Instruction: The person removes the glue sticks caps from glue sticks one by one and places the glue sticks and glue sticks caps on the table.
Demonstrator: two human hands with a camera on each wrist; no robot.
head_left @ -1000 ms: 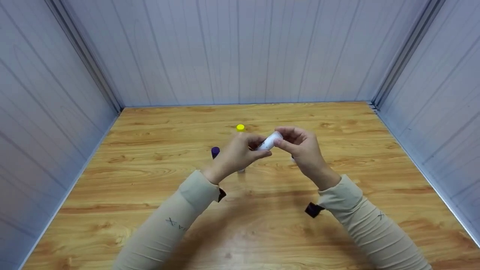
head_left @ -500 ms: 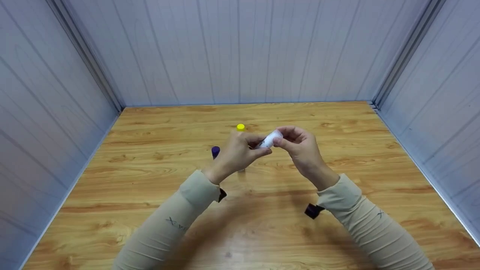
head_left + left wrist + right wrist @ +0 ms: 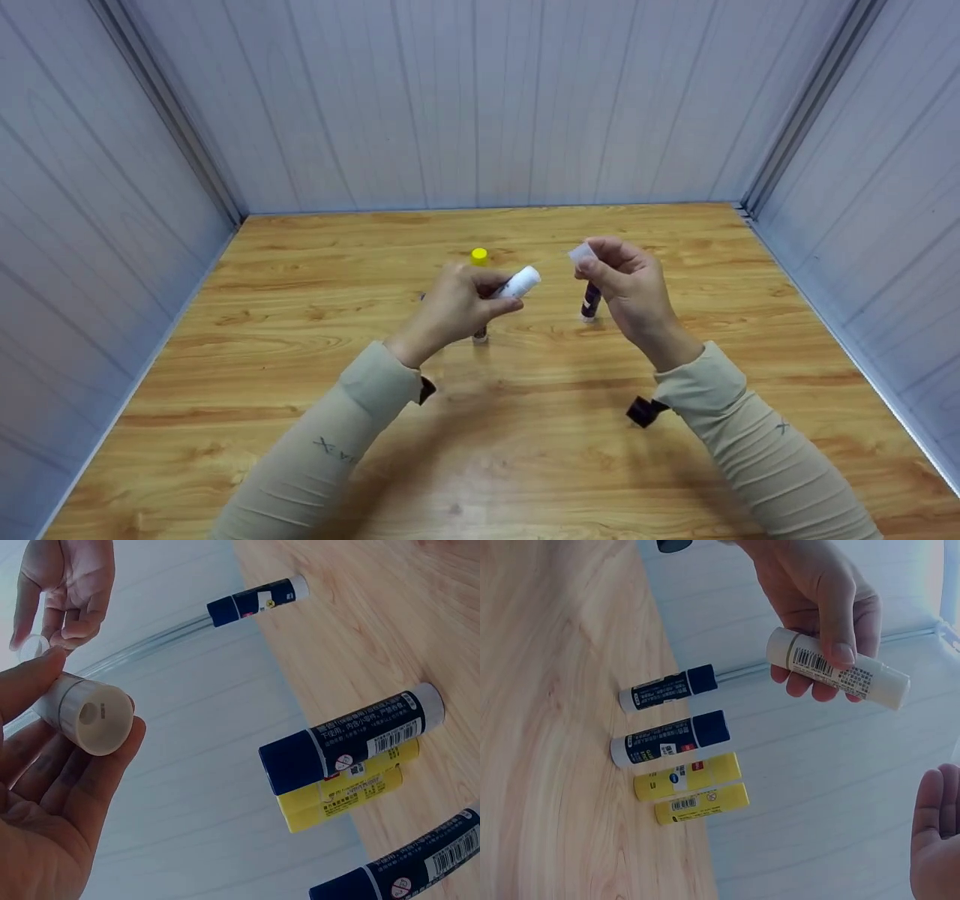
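White tube [image 3: 519,283]: a slim, smooth cylinder printed with a barcode and small dark lettering, a thin darker band ringing it near one end.
Tube's place: in the air above the worktop [image 3: 487,472], tilted, its far end pointing up towards the right hand and apart from it.
Left grip [image 3: 456,304]: holding the tube, thumb on one side and fingers round the other.
Hollow end [image 3: 105,720]: a cream, round recess with a small round knob and a dark mark inside.
Right grip [image 3: 631,289]: narrow, thumb and fingertips pinching a translucent piece.
Translucent piece [image 3: 582,255]: whitish and small; straight-edged from the head, rounder from the left wrist, so its exact shape is unclear.
Navy sticks [image 3: 345,739]: three upright cylinders with white bases and printed labels.
Yellow sticks [image 3: 701,804]: two, upright, just beside each other and near a navy one.
Worktop surface: brown wood grain.
Walls [image 3: 480,97]: pale panels with vertical seams.
Sleeves [image 3: 757,435]: beige, creased cloth with dark marks.
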